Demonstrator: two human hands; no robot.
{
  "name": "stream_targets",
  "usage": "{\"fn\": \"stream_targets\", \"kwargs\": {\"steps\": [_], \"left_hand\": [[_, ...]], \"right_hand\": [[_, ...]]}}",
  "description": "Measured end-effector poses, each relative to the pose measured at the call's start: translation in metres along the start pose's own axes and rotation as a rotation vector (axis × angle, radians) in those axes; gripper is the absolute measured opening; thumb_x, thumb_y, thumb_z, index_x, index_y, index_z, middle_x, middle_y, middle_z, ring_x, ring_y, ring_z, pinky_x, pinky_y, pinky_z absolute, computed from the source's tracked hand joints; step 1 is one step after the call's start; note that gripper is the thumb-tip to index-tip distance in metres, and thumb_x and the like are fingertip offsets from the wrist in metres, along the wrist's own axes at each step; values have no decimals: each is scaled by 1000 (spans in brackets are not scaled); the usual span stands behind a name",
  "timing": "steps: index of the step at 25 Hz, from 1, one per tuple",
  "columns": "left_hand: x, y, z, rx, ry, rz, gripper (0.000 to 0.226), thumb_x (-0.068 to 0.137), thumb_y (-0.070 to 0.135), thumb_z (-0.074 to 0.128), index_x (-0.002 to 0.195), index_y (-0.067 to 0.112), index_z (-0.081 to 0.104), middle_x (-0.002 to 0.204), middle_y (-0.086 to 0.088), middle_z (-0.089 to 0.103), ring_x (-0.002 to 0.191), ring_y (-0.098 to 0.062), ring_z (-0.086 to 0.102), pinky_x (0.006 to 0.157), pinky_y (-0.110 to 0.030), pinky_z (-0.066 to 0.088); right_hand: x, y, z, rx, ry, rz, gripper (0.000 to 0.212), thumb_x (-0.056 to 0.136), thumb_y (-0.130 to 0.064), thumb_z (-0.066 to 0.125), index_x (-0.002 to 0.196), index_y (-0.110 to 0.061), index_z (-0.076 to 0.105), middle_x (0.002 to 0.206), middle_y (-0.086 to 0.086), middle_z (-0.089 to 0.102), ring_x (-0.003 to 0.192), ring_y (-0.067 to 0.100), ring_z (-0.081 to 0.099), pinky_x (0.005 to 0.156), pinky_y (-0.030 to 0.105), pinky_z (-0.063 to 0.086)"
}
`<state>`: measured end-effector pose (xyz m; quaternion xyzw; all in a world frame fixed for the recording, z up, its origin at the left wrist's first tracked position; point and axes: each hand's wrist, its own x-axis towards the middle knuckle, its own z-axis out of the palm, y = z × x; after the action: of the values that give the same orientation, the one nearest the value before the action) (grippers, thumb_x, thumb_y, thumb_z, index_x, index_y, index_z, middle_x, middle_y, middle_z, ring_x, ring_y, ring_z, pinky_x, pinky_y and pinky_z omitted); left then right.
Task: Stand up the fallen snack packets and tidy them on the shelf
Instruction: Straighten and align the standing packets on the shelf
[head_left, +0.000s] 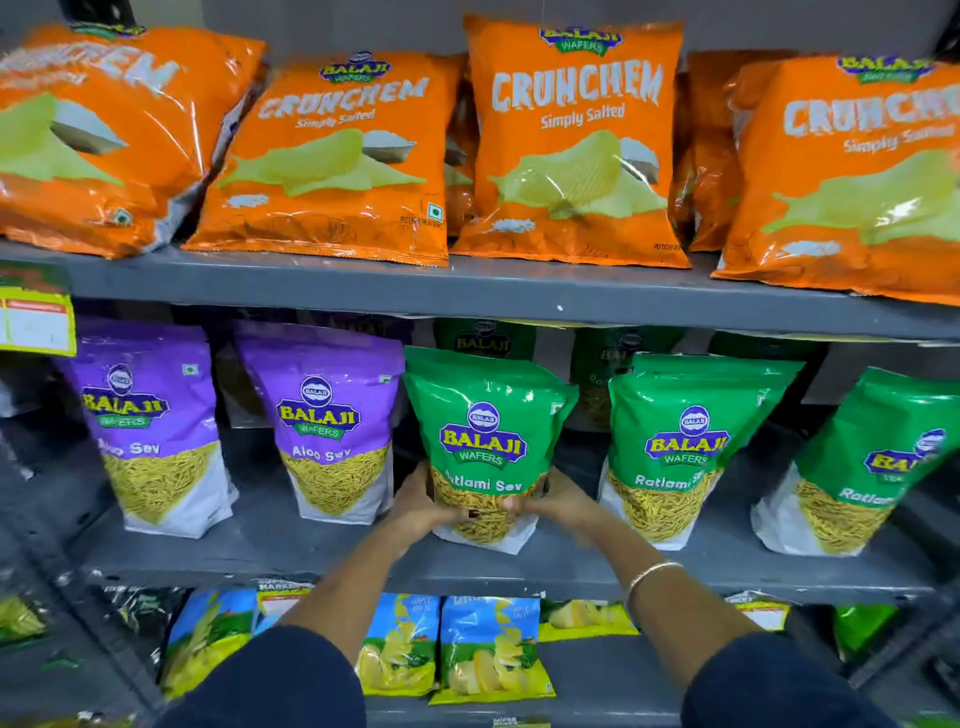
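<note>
Gripping the green Ratlami Sev pouch (485, 441) upright on the middle shelf (545, 564), my left hand (423, 501) and right hand (553, 499) press its lower sides; my fingers behind it are hidden, and the rear green packets (480, 338) are mostly covered.

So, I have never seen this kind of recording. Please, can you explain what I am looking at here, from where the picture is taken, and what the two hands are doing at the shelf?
No machine here: a person wears a wide-angle camera on the head, looking forward and down, so you see their own arms. The left hand and right hand grip the lower sides of a green Ratlami Sev packet, standing upright on the middle shelf. To its left stand two purple Aloo Sev packets; to its right, more green packets, the far right one leaning. The upper shelf holds orange Crunchem packets, and below are blue and yellow chip bags.
</note>
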<state>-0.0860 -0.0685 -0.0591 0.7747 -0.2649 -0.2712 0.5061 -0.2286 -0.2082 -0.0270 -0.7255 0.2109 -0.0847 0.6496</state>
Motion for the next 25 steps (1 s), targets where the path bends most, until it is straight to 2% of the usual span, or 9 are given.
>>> {"fn": "stream_targets", "kwargs": {"steps": [2,4,9,13,16,19,21,23,25], "left_hand": [[-5,2,5,62,2,-18,88,62,15,84,134,9,34,128,2,51,121,-19,49,96,-25,39],[-1,1,8,61,-2,-37,90,64,12,82,137,10,30,132,-2,53,125,-23,49,102,-29,39],[-2,5,17,84,37,-26,95,61,13,85,139,11,30,134,-12,57,125,-26,53,106,-36,42],[-9,3,16,128,-12,-61,96,61,14,84,137,6,27,135,-12,52,127,-26,49,104,-35,41],[-17,-17,-10,308,30,-119,50,71,22,76,112,7,50,121,-16,55,112,-21,53,98,-35,43],[-22,-47,-68,476,192,-223,21,73,34,70,70,15,63,99,-21,66,92,-19,60,83,-34,48],[-21,-58,-104,401,367,-274,27,74,29,74,87,6,66,112,-23,66,105,-32,63,87,-39,49],[-16,-61,-133,246,510,-186,51,69,13,79,110,-4,54,126,-27,53,121,-37,51,97,-42,41],[-7,-57,-148,50,462,-119,79,67,-2,78,133,-8,33,135,-18,44,131,-31,41,104,-38,35]], "right_hand": [[-5,-21,-15,83,-7,15,62,76,-5,71,130,-12,40,123,4,60,115,21,56,94,21,44],[-1,-53,-23,271,84,-66,30,83,-5,63,110,-16,55,103,-3,70,95,14,63,103,33,39],[5,-87,-32,285,292,-175,11,82,-7,65,91,-12,65,108,15,67,88,23,65,98,37,46],[5,-49,-27,142,266,-123,56,74,-23,74,124,-8,52,117,6,63,100,20,61,79,20,51],[3,-33,-21,-675,-62,418,52,78,-34,70,113,0,52,109,8,61,73,13,63,64,21,48],[18,-26,5,-1008,-569,973,65,88,-43,55,123,11,48,140,22,49,115,30,61,98,36,49],[37,-25,43,-947,-620,863,63,89,-42,52,116,14,52,133,27,53,114,36,60,95,38,50],[52,-29,88,-915,-476,484,59,86,-39,59,117,10,50,108,18,62,91,29,66,75,35,51],[66,-32,123,-698,-259,180,49,83,-27,67,121,-6,43,103,1,54,90,17,58,77,31,41]]}}
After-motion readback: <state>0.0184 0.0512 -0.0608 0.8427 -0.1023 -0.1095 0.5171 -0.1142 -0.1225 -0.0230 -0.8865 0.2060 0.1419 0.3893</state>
